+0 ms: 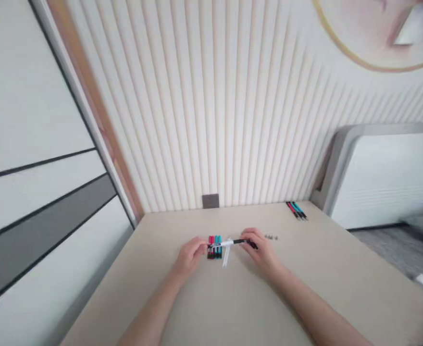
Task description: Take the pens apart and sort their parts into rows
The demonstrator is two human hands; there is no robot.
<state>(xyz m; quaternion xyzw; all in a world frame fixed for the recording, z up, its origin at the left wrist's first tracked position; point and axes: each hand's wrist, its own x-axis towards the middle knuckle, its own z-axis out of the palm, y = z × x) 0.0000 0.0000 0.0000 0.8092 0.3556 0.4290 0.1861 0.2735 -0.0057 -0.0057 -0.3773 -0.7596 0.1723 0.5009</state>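
- Head view: the left hand is closed at the fingertips on one end of a black-and-white pen.
- The right hand is clamped on the dark end of the same pen; whether the black part among its fingers is all one piece with the pen, I cannot tell.
- The pen lies crosswise between the two hands, seemingly held just above the bench, and passes in front of part of a short row of red pens and blue pens.
- Just right of that row, white strips lie on the bench, partly behind the pen; what they are is too small to make out.
- Some small pieces sit beside the right hand, on its far side.
- Well apart, near the bench's far right corner, lies another group of pens, side by side and slanted.
- As I judge it, the step in hand is two-handed work on this one pen, its parts being fitted or parted; the next move calls for keeping both ends in line, with a steady grip clear of the row.
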